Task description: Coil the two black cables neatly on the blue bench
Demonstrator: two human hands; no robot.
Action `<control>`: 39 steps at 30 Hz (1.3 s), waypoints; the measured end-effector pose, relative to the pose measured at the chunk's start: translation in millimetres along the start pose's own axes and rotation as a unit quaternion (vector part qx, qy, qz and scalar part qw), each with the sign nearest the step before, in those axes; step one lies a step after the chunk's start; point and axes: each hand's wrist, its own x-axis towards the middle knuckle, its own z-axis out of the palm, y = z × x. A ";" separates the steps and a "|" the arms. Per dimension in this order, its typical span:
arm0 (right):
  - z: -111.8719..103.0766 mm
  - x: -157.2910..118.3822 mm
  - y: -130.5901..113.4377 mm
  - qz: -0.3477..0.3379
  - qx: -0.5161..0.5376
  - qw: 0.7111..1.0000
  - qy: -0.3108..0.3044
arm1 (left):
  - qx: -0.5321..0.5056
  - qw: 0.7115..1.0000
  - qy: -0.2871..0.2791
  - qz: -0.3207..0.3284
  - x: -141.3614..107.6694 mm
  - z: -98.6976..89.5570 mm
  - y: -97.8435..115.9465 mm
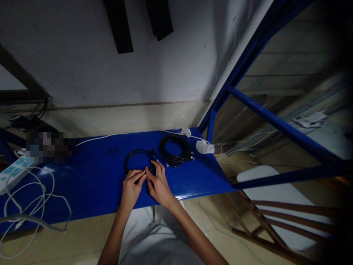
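A black cable point(137, 151) lies in a round loop on the blue table point(96, 180), close to its front edge. My left hand point(134, 184) is closed on the near side of this loop, fingertips pinched together. Right beside it, my right hand point(158, 182) pinches the same cable, and the two hands' fingertips nearly meet. One connector end of the cable points up past my right fingers. Just beyond my right hand rests a thicker coil of black cables point(174, 147), with several plugs at its near right side. My fingers partly hide the held section.
A white power strip point(15, 173) and tangled white cords point(41, 198) occupy the table's left end. Crumpled white pieces point(204, 146) lie at the back right by a thin white cable point(124, 133). Blue metal framing point(264, 110) and a wooden chair point(275, 198) stand to the right.
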 end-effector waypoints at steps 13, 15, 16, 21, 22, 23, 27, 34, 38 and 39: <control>-11.1 -5.5 -5.8 0.010 0.041 0.999 0.016 | 0.068 0.995 -0.065 0.032 -8.7 -16.7 7.7; -22.4 -9.9 -3.1 0.003 0.051 0.999 -0.006 | 0.078 0.992 -0.083 0.045 -17.2 -29.8 4.9; -29.4 -11.7 0.5 0.004 0.053 0.999 -0.008 | 0.084 0.991 -0.092 0.051 -21.9 -37.2 3.6; -74.3 -4.7 43.6 0.017 -0.048 0.997 0.066 | 0.113 0.986 -0.102 0.073 -42.2 -66.7 0.6; -83.8 -0.2 54.9 0.020 -0.080 0.994 0.075 | 0.117 0.985 -0.096 0.076 -44.2 -69.9 0.4; -92.7 4.8 65.8 0.017 -0.110 0.991 0.070 | 0.122 0.985 -0.089 0.079 -45.3 -72.4 0.2; -116.0 20.9 95.9 -0.002 -0.163 0.987 -0.006 | 0.141 0.987 -0.052 0.061 -41.7 -77.7 -3.0; -113.4 26.1 98.8 -0.024 -0.153 0.987 -0.041 | 0.127 0.992 0.014 -0.017 -37.6 -81.7 -23.7; -110.9 29.0 103.1 -0.029 -0.168 0.985 -0.019 | 0.093 0.994 -0.013 -0.047 -40.6 -81.9 -25.0; -111.1 30.2 104.7 -0.029 -0.169 0.985 -0.013 | 0.082 0.995 -0.019 -0.050 -40.7 -80.9 -23.6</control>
